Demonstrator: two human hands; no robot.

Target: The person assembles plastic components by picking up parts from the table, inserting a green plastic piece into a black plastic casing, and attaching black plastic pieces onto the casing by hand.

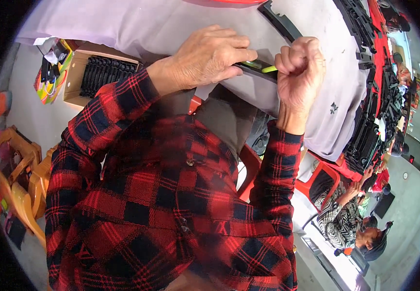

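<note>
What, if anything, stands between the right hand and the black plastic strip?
Nothing visible. The right hand is at the black plastic strip, a slim yellow-green piece in its grip; whether hand and strip touch is unclear.

Wooden furniture (22, 200) left; red chair (305, 186) and striped-shirted person (337, 220) right

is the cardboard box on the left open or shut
Open: the cardboard box is uncovered, and the black parts inside show in a row.

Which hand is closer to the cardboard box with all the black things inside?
Left. The left hand is right of the cardboard box, apart from it; the right hand is farther right, past the left one, holding a green tool.
</note>
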